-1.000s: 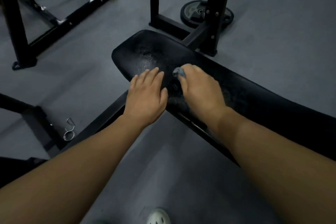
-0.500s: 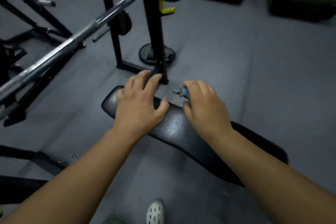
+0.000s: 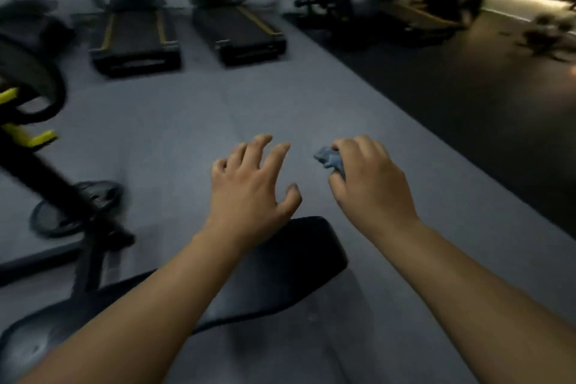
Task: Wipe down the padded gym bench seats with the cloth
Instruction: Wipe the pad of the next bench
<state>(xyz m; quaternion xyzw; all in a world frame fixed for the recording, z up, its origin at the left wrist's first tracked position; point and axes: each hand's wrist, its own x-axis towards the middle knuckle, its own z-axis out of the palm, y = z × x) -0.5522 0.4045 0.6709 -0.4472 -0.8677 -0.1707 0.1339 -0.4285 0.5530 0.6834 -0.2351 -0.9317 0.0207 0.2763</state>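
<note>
Cloth (image 3: 328, 159) bunched in right hand (image 3: 371, 187), left hand (image 3: 249, 190) spread empty, both off the lower-centre bench pad (image 3: 296, 259); wiping seemingly unfinished.

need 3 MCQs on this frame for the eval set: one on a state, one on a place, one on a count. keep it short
1. The left hand is:
A. gripping a bar
B. open, fingers spread, holding nothing
C. a tight fist

2. The blue cloth is:
A. in the left hand
B. bunched in the right hand
C. in neither hand

3. How many treadmills stand at the far wall?
A. one
B. two
C. four

Answers:
1 B: its fingers are splayed in the air with nothing between them.
2 B: the cloth sticks out from under the curled right fingers.
3 B: two belts with yellow side strips lie side by side, the second at.
</note>
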